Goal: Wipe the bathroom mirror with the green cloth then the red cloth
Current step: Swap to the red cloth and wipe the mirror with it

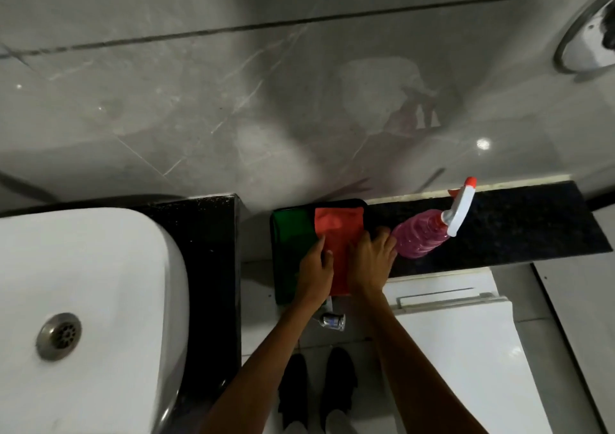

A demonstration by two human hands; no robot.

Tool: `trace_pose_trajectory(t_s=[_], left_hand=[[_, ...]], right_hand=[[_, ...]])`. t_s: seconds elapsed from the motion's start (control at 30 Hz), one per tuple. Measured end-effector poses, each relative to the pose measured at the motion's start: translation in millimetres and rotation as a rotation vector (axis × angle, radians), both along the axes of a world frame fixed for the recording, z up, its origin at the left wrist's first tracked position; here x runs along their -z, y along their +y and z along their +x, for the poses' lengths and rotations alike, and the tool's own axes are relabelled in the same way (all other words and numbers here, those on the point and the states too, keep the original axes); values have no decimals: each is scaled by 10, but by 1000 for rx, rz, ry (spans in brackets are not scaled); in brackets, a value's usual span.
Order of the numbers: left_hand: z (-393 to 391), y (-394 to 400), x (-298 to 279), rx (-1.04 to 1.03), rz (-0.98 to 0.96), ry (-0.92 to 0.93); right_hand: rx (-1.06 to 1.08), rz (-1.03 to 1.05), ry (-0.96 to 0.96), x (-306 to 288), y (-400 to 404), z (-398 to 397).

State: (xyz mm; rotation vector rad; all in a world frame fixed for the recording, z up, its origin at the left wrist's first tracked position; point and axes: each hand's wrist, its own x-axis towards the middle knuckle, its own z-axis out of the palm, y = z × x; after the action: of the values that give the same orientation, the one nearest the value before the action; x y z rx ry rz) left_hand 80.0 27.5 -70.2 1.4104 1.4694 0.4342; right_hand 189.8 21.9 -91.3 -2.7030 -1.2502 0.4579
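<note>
Feet in dark shoes (317, 390) stand nearest us at six o'clock on the pale floor, with a small clear glass object (332, 321) lying just beyond them. Farther out, our left hand (316, 267) rests flat with fingers spread on the seam between the two cloths, clutching nothing that we can see, and our right hand (371, 260) presses palm-down on the right edge of the red cloth (337, 230), also loose rather than clenched. Green cloth (293, 244) lies folded at nine o'clock of the red one, touching it, both on a dark tray (361, 205) at the left end of the black surface (515, 224). At three o'clock of our right hand a spray bottle (429, 230) of pink liquid lies on its side, white trigger pointing away. A white basin (83, 284) sits at eight o'clock, a white toilet cistern (442, 294) at four. Only the rim of a round mirror (585, 34) shows at two o'clock on the grey tiled wall. We judge wiping either unstarted or finished; with both cloths folded flat, we cannot tell which. No label or writing is legible anywhere.
</note>
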Motion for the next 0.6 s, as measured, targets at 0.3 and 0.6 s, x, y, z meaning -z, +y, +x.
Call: trace_pose_trajectory(t_s=[0.3,0.6], left_hand=[[-72,86,-555,-202,-201,-399],[-1230,-45,-2798,-450,-69,-876]], right_hand=[[-115,276,664,-934,-65,-24],[-437,678,1098,-3182,-207,-769]])
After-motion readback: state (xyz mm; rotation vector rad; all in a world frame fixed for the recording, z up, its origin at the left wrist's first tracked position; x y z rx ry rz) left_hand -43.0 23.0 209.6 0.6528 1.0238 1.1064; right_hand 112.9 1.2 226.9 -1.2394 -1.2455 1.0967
